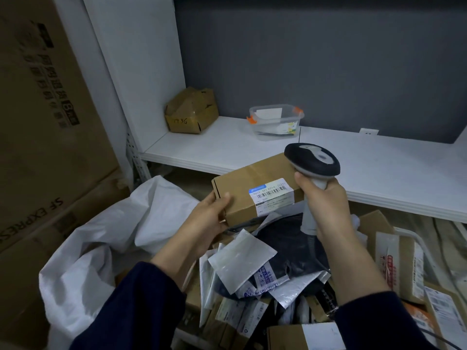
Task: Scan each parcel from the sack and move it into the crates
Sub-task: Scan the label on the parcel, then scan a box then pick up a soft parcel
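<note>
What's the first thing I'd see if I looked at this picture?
Right in the middle, the right hand grips a grey and black scanner, its head over the far end of a brown box that the left hand holds, white label facing up. Below them lies a heap of mailers and parcels, with a crumpled white sack to the left.

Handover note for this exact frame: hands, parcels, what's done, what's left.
Left hand holds the brown box by its left end, label up.
Right hand grips the scanner, head by the box's right end.
White sack lies open at left; parcel pile lies under the hands.
Done: box picked up. Left: scan it, crate it, then the rest. No crate plainly visible.
</note>
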